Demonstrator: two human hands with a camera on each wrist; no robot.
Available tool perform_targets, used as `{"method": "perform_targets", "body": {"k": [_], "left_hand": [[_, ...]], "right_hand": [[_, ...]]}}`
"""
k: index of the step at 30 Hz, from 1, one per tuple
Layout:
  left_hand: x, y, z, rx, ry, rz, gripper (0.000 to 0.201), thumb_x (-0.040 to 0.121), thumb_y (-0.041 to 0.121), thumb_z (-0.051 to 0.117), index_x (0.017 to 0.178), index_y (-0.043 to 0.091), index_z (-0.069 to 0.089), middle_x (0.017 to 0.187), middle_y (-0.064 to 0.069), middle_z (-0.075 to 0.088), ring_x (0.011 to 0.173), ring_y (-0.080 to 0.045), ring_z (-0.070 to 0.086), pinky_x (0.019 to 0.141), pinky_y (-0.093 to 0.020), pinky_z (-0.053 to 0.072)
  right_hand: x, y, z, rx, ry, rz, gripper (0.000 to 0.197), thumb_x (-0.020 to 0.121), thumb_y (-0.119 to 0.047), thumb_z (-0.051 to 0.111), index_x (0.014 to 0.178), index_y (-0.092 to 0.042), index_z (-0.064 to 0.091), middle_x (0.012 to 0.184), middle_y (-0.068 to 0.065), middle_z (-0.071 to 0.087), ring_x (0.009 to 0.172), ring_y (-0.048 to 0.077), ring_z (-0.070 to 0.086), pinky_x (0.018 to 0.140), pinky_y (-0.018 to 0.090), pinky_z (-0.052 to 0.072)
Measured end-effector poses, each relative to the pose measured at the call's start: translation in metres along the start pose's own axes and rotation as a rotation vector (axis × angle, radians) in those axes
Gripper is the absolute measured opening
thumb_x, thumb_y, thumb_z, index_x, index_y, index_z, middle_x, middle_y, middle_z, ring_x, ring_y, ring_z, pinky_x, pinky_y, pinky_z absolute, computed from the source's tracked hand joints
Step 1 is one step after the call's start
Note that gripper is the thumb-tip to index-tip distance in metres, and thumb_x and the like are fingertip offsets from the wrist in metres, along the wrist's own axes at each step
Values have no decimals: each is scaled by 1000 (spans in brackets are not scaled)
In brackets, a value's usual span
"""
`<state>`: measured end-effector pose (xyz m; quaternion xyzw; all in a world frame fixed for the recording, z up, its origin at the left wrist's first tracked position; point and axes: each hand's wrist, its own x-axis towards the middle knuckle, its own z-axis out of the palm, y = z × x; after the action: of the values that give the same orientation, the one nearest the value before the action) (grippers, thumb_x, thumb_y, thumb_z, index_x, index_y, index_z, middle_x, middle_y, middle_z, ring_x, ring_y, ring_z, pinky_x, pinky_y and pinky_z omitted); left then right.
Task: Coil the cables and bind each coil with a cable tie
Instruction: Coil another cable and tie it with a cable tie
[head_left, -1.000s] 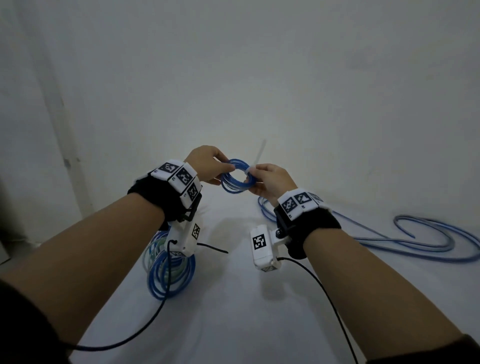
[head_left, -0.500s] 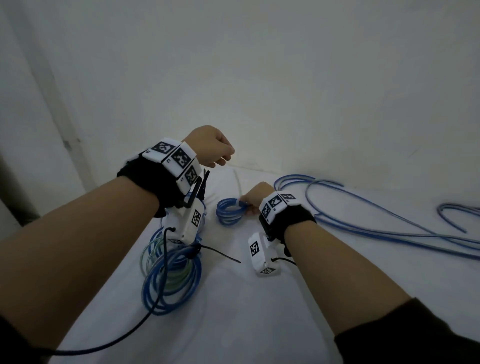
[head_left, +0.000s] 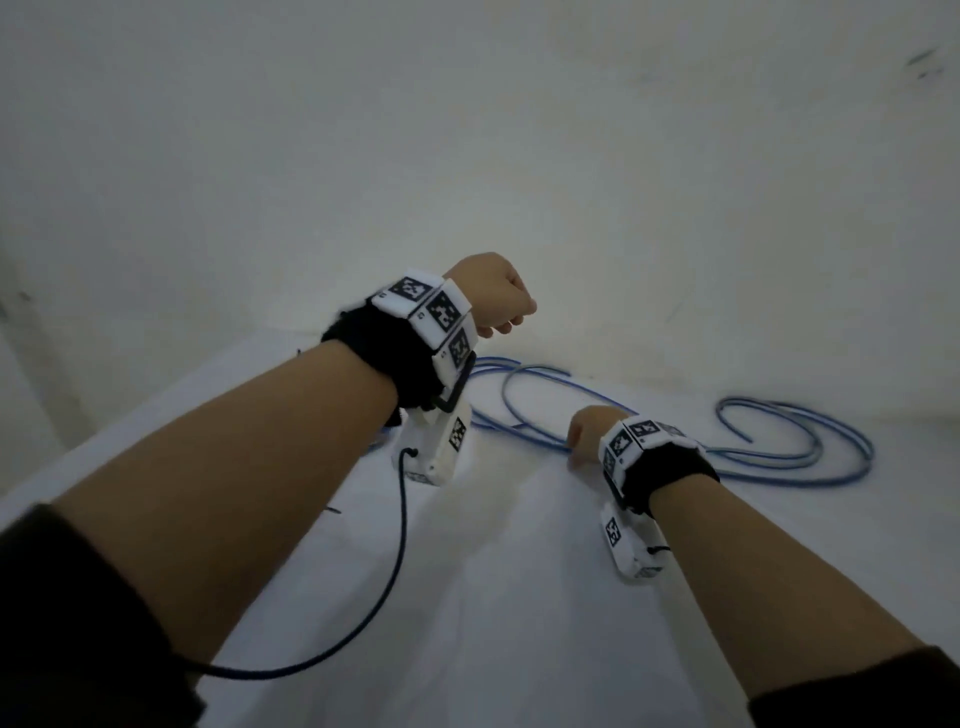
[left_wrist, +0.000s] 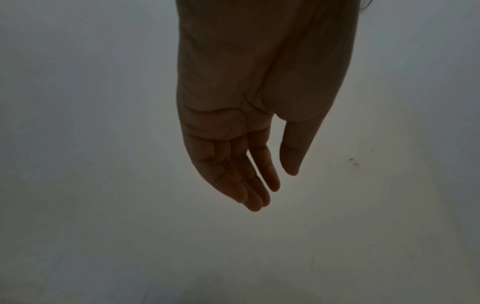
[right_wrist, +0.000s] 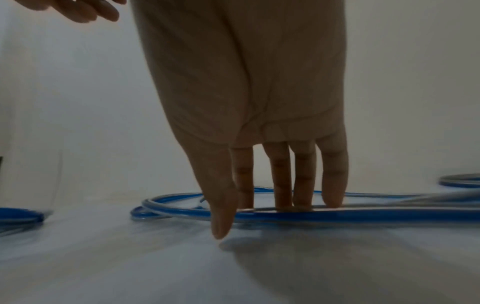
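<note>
A long loose blue cable (head_left: 779, 467) lies in open loops on the white table (head_left: 519, 623), from the middle to the right. My right hand (head_left: 584, 436) is down on its near strand. In the right wrist view the cable (right_wrist: 363, 214) runs between the straight fingers (right_wrist: 280, 185) behind it and the thumb in front; the right hand (right_wrist: 259, 216) touches it without curling round it. My left hand (head_left: 493, 296) hangs raised above the table's far side. In the left wrist view the left hand (left_wrist: 275, 185) is relaxed and holds nothing. No cable tie shows.
More blue cable (right_wrist: 20, 214) lies at the left edge of the right wrist view; in the head view my left forearm hides it. A black camera lead (head_left: 400, 545) hangs from my left wrist. A pale wall (head_left: 519, 156) rises behind the table.
My right hand has let go of the small blue coil and moved right onto the loose cable. My view swung right, so the coils are out of sight. My left hand stays raised.
</note>
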<state>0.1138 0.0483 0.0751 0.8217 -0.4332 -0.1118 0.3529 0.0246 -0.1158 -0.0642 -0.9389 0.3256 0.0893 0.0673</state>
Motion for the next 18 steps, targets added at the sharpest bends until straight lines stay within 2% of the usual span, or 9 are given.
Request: {"method": "perform_targets", "body": {"k": [3, 5, 7, 9, 11, 13, 15, 18], "left_hand": [[4, 11, 35, 66, -78, 24, 28, 92, 20, 55, 106, -2, 66, 105, -15, 68, 95, -26, 65, 81, -35, 55], [7, 13, 56, 140, -119, 47, 29, 92, 19, 54, 110, 0, 65, 112, -15, 66, 103, -27, 63, 80, -30, 51], [10, 7, 73, 223, -155, 47, 33, 94, 23, 52, 121, 6, 59, 125, -11, 60, 114, -25, 56, 87, -26, 43], [16, -4, 84, 267, -177, 35, 40, 96, 29, 48, 132, 10, 49, 136, -10, 50, 124, -25, 47, 100, -29, 37], [21, -13, 91, 282, -192, 38, 42, 98, 31, 44, 135, 12, 44, 140, -10, 46, 128, -25, 43, 106, -33, 34], [23, -19, 95, 287, -197, 54, 40, 98, 28, 45, 135, 13, 45, 139, -10, 47, 127, -25, 44, 105, -33, 34], [23, -25, 98, 307, -161, 92, 37, 96, 24, 50, 131, 16, 50, 134, -9, 50, 123, -25, 46, 103, -31, 35], [21, -32, 102, 359, -65, 138, 30, 91, 19, 58, 121, 17, 58, 122, -9, 55, 115, -25, 49, 98, -30, 36]], "right_hand": [[-17, 19, 1, -1, 7, -56, 23, 78, -23, 72, 99, -16, 71, 109, 6, 66, 101, 25, 62, 82, 29, 50], [-23, 29, -1, 17, 48, -82, 19, 81, -23, 70, 99, -15, 71, 111, 8, 66, 105, 26, 60, 86, 30, 47], [-26, 39, -4, 50, 106, -117, 13, 85, -25, 66, 96, -19, 68, 113, 9, 60, 108, 29, 54, 92, 33, 43], [-27, 50, -10, 194, 191, -142, 1, 88, -23, 62, 88, -22, 62, 111, 9, 58, 103, 29, 53, 89, 35, 44], [-32, 56, -17, 401, 279, -201, 3, 90, -14, 59, 89, -16, 60, 101, 9, 61, 89, 23, 53, 77, 28, 41], [-37, 60, -22, 532, 356, -246, 8, 90, -6, 56, 93, -10, 62, 87, 4, 62, 81, 20, 53, 72, 25, 39], [-42, 64, -24, 572, 409, -266, 10, 88, -4, 55, 91, -10, 63, 77, -1, 60, 77, 19, 55, 71, 25, 42], [-47, 68, -21, 558, 427, -279, 12, 90, -5, 54, 94, -7, 66, 81, 2, 60, 77, 19, 57, 73, 25, 43]]}}
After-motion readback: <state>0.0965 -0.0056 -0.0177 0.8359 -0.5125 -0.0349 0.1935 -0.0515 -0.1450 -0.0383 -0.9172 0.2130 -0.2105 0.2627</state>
